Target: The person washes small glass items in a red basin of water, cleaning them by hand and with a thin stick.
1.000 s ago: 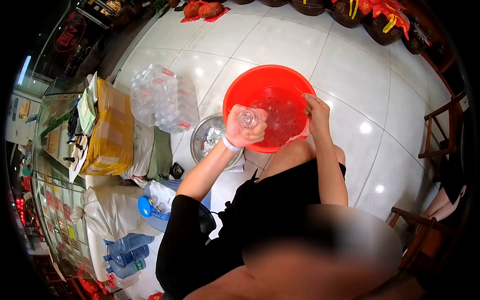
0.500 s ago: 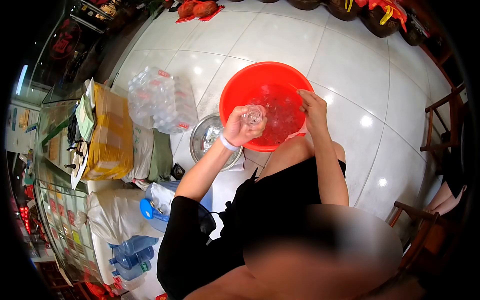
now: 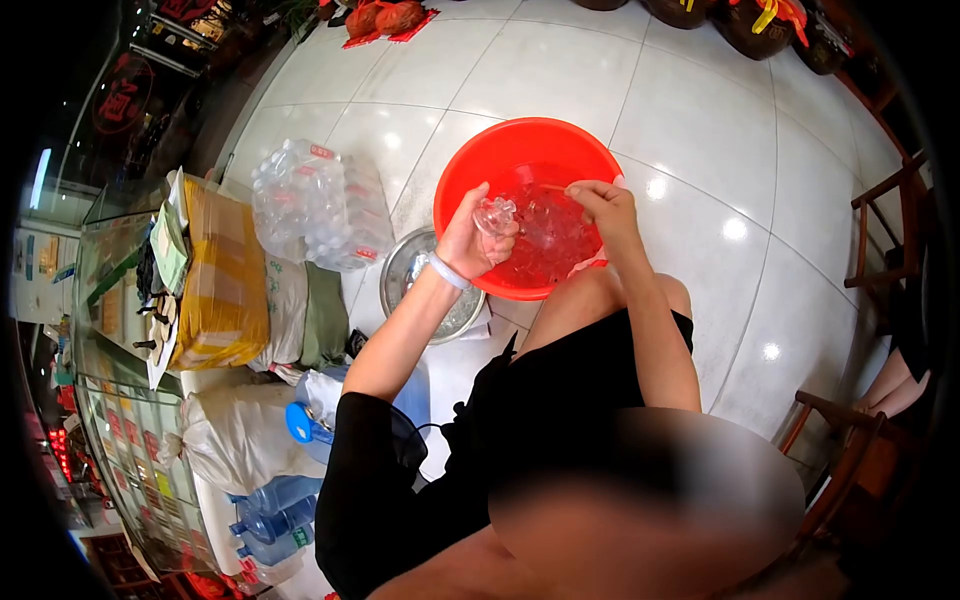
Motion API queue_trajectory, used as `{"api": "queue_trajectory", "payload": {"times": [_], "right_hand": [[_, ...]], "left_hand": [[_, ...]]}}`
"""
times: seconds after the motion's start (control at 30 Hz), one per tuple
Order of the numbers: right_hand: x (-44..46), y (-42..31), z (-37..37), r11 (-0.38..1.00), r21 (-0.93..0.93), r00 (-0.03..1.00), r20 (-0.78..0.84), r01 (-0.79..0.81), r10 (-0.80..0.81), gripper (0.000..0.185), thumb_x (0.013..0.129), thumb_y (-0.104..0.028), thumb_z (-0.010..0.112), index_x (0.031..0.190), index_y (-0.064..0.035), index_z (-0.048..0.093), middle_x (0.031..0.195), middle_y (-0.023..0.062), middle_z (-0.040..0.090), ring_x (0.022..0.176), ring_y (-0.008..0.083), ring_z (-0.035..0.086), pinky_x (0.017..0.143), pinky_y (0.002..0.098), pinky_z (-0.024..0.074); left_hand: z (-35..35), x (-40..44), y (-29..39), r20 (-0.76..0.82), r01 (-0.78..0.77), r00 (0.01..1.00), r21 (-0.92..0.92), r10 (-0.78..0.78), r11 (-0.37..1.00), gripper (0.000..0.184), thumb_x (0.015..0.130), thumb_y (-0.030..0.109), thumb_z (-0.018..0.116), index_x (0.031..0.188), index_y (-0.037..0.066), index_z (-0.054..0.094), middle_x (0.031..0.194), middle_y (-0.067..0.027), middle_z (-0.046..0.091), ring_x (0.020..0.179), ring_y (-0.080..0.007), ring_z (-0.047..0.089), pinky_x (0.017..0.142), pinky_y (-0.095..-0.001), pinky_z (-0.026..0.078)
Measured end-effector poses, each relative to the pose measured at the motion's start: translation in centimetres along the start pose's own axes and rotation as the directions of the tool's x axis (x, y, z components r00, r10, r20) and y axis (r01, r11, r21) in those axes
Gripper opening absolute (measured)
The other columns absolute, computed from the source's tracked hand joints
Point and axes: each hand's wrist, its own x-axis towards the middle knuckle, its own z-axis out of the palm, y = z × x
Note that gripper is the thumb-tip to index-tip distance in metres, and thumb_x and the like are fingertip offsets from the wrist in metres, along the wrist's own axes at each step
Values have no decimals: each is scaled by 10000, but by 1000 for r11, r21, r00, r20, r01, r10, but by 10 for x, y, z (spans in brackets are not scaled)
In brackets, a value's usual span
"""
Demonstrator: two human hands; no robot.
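While the left hand (image 3: 478, 238) is curling its fingers around a small clear rounded vessel (image 3: 496, 216), it is holding it above the round red plastic tub (image 3: 465, 170), probably so that drips are falling back in. The right hand (image 3: 608, 208) is pinching a thin reddish stick (image 3: 552, 187) between thumb and fingertips, pointing it towards the vessel's side, perhaps for close work. The tub is sitting right against the knees, seemingly for easy reach, and the round shiny steel bowl (image 3: 393, 272) is standing just beside it, holding clear pieces.

The left forearm is covering part of that bowl, and its contents are hard to tell apart. Fingers are hiding the vessel's lower part; glass or plastic, I cannot say. The stick's tip is blurring into the tub's red, and glare is obscuring the submerged things.
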Motion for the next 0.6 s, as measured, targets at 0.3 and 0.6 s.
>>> {"api": "queue_trajectory", "payload": {"times": [0.3,0.6], "right_hand": [[3,25,8,978,-64,964,192,199,-184,140,760,-99,594,813,24,635,707,21,613,656,63,523,600,195,412],[3,30,10,928,-168,934,198,331,-297,129,759,-98,581,798,14,632,668,34,606,611,70,523,562,209,412]], "left_hand": [[4,5,-1,-63,-90,993,153,101,984,389,856,438,430,755,70,505,641,-56,496,431,-99,357,355,-189,259],[1,4,0,-15,-94,995,117,96,989,355,849,402,467,807,57,538,691,-57,566,454,-118,421,372,-201,262]]}}
